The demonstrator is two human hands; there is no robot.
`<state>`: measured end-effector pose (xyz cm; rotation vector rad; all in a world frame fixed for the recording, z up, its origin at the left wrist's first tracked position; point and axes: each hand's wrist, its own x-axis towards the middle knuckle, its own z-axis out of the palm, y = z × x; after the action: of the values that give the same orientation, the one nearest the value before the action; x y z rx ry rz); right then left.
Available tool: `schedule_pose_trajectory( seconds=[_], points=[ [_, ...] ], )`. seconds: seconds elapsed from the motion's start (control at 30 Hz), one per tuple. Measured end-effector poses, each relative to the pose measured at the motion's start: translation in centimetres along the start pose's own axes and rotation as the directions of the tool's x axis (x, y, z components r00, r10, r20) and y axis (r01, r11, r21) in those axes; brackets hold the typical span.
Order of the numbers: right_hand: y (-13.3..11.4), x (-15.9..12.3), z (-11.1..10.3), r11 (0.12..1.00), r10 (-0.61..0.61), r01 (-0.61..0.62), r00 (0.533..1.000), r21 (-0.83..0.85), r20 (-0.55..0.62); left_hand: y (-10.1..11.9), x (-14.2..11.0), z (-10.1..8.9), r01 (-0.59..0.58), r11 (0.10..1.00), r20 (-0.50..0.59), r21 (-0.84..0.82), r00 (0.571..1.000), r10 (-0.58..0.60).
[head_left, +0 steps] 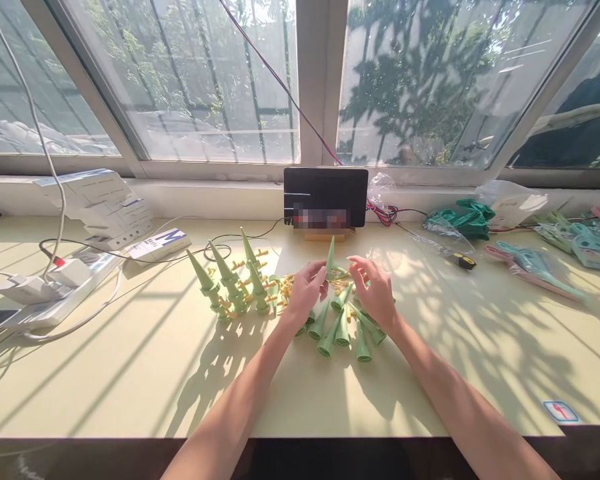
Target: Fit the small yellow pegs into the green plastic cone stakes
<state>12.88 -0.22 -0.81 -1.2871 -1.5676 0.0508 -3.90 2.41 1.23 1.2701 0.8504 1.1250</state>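
Note:
My left hand point(307, 290) is closed around a green plastic cone piece point(331, 255), its point upward. Just to its right, my right hand point(373, 287) has bent fingers reaching toward the cone; whether they pinch anything small I cannot make out. Several loose green cones point(343, 330) lie fanned out below and between my hands, hollow ends toward me. Small yellow peg-like pieces point(285, 290) are heaped beside my left hand, partly hidden by it. To the left stand several upright green cone assemblies point(233, 283) with yellow pegs sticking out of their sides.
A black screen point(325, 197) stands on a wooden block at the back. White boxes point(160, 245), a power strip point(75, 293) and cables are at left. A black-and-yellow object point(463, 261), a green plastic bag point(463, 219) and bagged plastic pieces point(535, 267) lie at right.

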Motion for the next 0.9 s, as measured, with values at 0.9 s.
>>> schedule_pose_trajectory(
  seconds=[0.9],
  points=[
    [-0.66, -0.65, 0.38, 0.994, -0.018, 0.015, 1.0, 0.106, 0.024, 0.24, -0.5, 0.35, -0.005, 0.998, 0.039, 0.068, 0.999, 0.002]
  ],
)
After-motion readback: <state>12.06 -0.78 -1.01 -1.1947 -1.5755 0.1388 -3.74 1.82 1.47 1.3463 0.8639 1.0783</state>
